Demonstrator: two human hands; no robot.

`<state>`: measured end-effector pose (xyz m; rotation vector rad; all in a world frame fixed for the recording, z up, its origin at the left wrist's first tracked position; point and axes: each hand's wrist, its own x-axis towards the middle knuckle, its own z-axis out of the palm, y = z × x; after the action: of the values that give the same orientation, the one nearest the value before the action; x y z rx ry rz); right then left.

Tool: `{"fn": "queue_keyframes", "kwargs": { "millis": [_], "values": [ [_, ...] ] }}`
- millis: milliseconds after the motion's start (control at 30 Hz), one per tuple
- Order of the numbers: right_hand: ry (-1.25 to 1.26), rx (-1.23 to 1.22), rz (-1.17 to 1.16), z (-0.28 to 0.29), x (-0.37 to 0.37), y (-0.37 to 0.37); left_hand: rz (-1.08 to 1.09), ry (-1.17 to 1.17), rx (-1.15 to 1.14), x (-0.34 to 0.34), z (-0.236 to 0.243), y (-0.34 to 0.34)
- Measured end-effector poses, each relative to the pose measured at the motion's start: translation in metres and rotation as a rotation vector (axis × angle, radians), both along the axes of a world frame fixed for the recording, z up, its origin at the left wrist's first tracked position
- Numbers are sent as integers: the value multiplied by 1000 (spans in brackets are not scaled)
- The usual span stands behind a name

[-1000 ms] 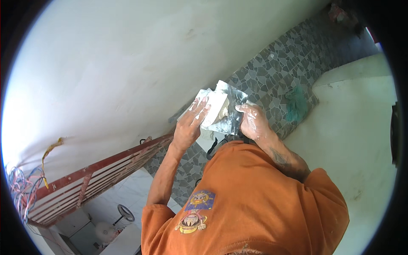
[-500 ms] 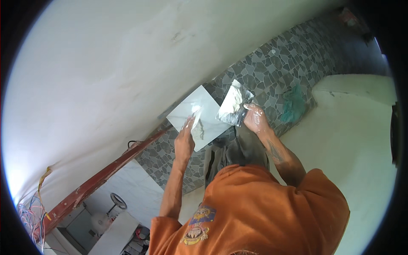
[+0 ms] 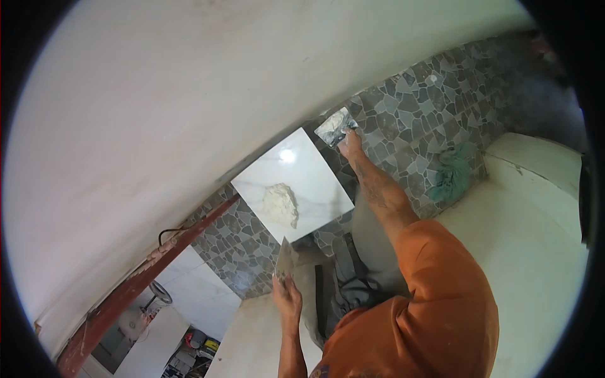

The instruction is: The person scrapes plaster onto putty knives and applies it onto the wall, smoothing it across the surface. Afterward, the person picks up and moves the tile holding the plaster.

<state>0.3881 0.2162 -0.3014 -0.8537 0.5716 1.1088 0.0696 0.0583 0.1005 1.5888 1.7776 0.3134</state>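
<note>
A pale heap of putty (image 3: 280,205) lies on a square white marbled tile (image 3: 321,198). My left hand (image 3: 287,296) is closed round a putty knife (image 3: 283,259), whose blade points at the tile's near corner, close to the heap. Farther forward, my right hand (image 3: 350,142) grips a broad, flat trowel (image 3: 328,140) with whitish putty spread over its face. That trowel is beyond the tile's right corner, close to the foot of the wall. My fingers partly cover both tools' handles.
A pale wall (image 3: 157,120) rises along the left. Stone-patterned flooring (image 3: 397,107) runs underneath, with a crumpled green plastic bag (image 3: 452,173) at right. A red-brown beam (image 3: 138,283) slants along the lower left, near a lower area with tools (image 3: 195,353). A low, light-coloured wall (image 3: 510,239) stands right.
My right hand has reached forward toward the wall with the trowel. My left hand has drawn back from over the tile with its knife, leaving the putty heap in full view.
</note>
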Motion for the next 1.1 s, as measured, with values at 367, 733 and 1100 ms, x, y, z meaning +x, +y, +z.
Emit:
{"fn": "queue_keyframes", "kwargs": {
  "millis": [367, 733, 1100],
  "values": [
    [-23, -25, -91, -96, -44, 62, 139, -82, -20, -24, -48, 8],
    [-54, -101, -97, -64, -45, 99, 193, -189, -101, -36, -46, 17],
    [-44, -64, -100, 14, -36, 114, 159, -192, -117, -48, -8, 21]
  ]
}}
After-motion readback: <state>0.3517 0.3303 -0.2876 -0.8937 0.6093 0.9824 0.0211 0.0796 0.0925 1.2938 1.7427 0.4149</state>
